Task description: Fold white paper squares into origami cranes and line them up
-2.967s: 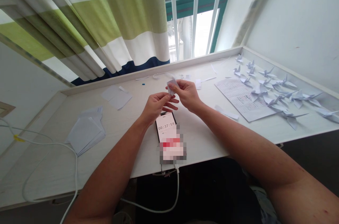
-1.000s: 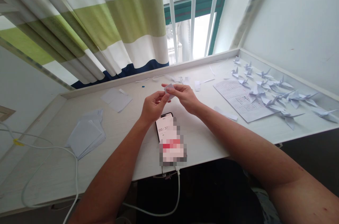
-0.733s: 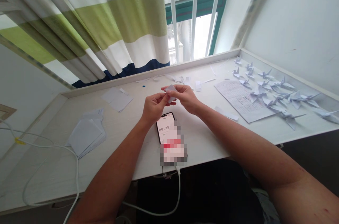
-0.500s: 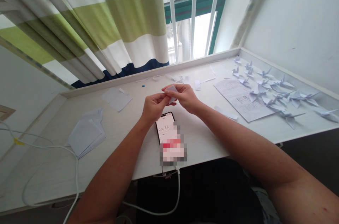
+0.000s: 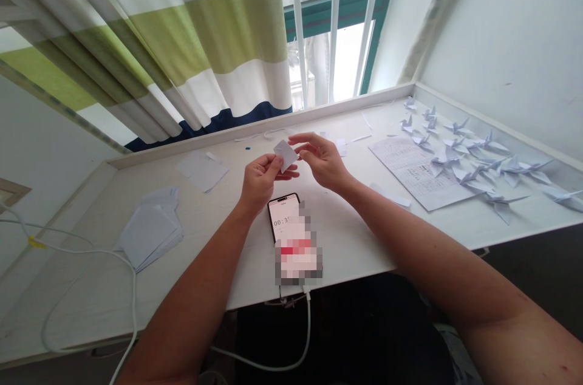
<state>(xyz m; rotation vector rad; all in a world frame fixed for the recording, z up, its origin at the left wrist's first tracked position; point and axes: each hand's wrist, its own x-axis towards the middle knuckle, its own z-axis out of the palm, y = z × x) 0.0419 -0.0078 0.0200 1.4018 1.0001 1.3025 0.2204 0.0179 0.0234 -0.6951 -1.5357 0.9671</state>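
Observation:
A small folded white paper, roughly diamond-shaped, is pinched between the thumb and fingers of my left hand. Just to its right is my right hand, with its fingers apart and curved toward the paper; the thumb tip is near the paper's right corner, and no object shows in this hand. Both hands are above the white desk. Below them lies a phone with a timer on its screen, partly pixelated.
Several folded paper cranes stand at the right, some by a printed sheet. Paper stacks and loose sheets lie left. A white cable crosses the left side. Paper scraps lie along the back.
My right hand has let go of the folded paper and its fingers have spread. The paper, earlier mostly covered by both hands, now shows more fully in my left hand.

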